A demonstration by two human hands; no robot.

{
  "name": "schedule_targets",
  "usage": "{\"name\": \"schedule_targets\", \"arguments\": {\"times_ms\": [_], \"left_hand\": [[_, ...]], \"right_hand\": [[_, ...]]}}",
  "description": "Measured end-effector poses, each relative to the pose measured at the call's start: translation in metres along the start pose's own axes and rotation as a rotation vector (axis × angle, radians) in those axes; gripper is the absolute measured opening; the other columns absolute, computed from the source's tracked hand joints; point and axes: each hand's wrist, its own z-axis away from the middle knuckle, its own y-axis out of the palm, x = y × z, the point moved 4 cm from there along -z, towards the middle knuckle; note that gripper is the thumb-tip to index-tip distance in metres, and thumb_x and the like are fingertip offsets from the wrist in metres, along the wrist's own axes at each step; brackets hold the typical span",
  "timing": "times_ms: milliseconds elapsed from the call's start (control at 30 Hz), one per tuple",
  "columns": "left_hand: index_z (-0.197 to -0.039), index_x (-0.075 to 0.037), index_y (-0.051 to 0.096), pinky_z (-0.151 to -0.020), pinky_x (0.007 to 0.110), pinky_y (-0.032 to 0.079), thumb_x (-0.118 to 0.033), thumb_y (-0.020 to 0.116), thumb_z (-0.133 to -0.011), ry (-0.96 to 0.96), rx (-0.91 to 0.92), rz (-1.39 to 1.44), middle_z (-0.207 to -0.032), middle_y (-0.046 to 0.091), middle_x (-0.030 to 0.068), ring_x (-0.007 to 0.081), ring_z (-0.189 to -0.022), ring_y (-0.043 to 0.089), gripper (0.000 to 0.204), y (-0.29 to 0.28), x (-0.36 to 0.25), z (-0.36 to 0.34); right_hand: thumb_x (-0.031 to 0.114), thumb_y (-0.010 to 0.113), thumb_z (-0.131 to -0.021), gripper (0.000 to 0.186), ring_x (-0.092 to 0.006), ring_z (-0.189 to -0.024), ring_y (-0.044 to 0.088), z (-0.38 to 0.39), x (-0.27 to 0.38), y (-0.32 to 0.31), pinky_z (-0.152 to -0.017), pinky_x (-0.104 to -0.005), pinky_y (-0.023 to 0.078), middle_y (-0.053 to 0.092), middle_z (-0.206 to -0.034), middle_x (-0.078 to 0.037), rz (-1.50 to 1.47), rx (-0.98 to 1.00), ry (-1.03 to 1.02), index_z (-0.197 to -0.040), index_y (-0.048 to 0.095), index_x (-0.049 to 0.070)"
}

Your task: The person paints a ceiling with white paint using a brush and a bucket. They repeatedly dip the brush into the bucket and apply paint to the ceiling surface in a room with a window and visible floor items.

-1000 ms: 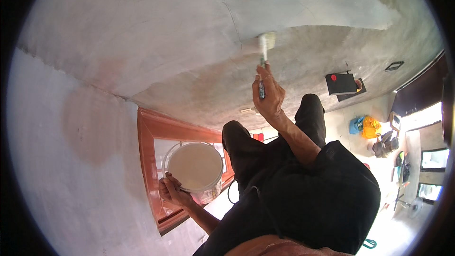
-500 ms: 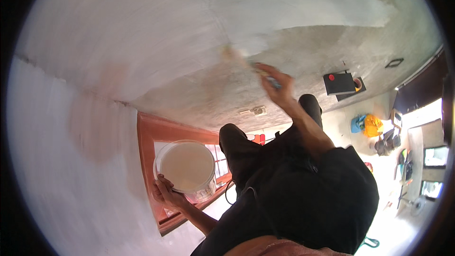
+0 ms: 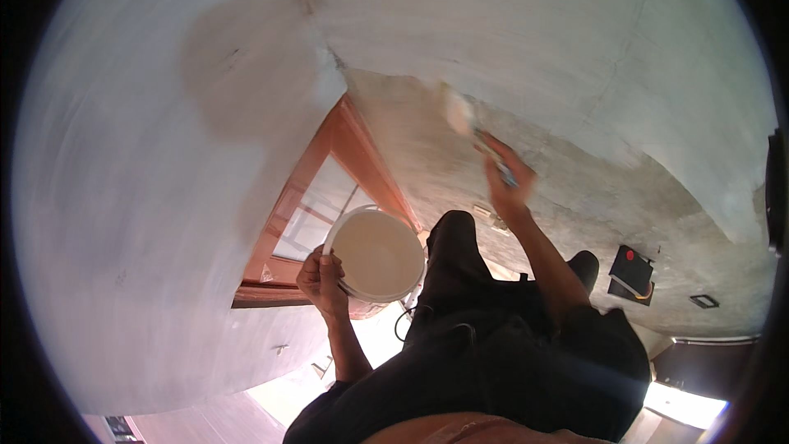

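Note:
My left hand [image 3: 323, 278] grips the rim of a round white bucket [image 3: 376, 255] that holds pale, cream-white paint. My right hand [image 3: 509, 174] is closed around the handle of a paintbrush [image 3: 460, 113], a little blurred by motion. The brush's bristles are against or very close to the wall [image 3: 411, 127], at the border between whitish coating above and bare grey surface below. Exact contact I cannot tell.
A reddish-brown window frame [image 3: 279, 222] with glass panes stands left of the bucket. At the right, a black box-like shelf [image 3: 631, 274] with a red round thing sits on the wall. A wall switch or socket [image 3: 491, 218] lies beyond my knees.
The view has turned toward the left wall and corner. The brush now appears closer to the corner above the window frame. My left hand still holds the bucket, now nearer my knee.

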Motion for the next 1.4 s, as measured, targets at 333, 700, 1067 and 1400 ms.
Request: {"name": "schedule_targets", "arguments": {"times_ms": [333, 700, 1067, 1400], "left_hand": [[-0.083, 0.004, 0.061, -0.049, 0.021, 0.031, -0.022, 0.054, -0.093, 0.068, -0.135, -0.121, -0.059, 0.051, 0.0007, 0.0057, -0.052, 0.042, 0.029, -0.033, -0.01, 0.025], [-0.079, 0.002, 0.06, -0.05, 0.02, 0.029, -0.019, 0.054, -0.094, 0.099, -0.191, -0.099, -0.056, 0.047, -0.0007, 0.0042, -0.051, 0.038, 0.026, -0.048, -0.016, 0.028], [-0.08, 0.002, 0.061, -0.05, 0.02, 0.028, -0.02, 0.055, -0.094, 0.068, -0.222, -0.088, -0.056, 0.049, -0.0005, 0.0043, -0.051, 0.038, 0.027, -0.056, -0.015, 0.037], [-0.088, 0.003, 0.065, -0.049, 0.02, 0.028, -0.019, 0.055, -0.093, 0.065, -0.211, -0.06, -0.057, 0.049, -0.0009, 0.0044, -0.051, 0.038, 0.024, -0.063, -0.01, 0.037]], "right_hand": [[0.01, 0.059, -0.086, 0.03, -0.0295, -0.104, 0.065, -0.125, -0.048, 0.26, -0.088, -0.0309, 0.05, 0.065, -0.114, -0.018, -0.193, 0.122, -0.068, -0.115, 0.063, 0.004], [0.011, 0.063, -0.084, 0.03, -0.0352, -0.098, 0.065, -0.083, -0.066, 0.256, -0.085, -0.0378, 0.053, 0.065, -0.111, -0.019, -0.031, 0.094, -0.148, -0.113, 0.063, 0.002], [0.014, 0.062, -0.086, 0.035, -0.0346, -0.098, 0.064, -0.082, -0.075, 0.274, -0.082, -0.0395, 0.055, 0.061, -0.117, -0.022, 0.098, 0.128, -0.208, -0.119, 0.06, 0.002], [0.016, 0.06, -0.087, 0.032, -0.0381, -0.076, 0.065, -0.078, -0.085, 0.274, -0.068, -0.047, 0.054, 0.066, -0.092, -0.022, 0.164, 0.163, -0.229, -0.115, 0.056, 0.002]]}}
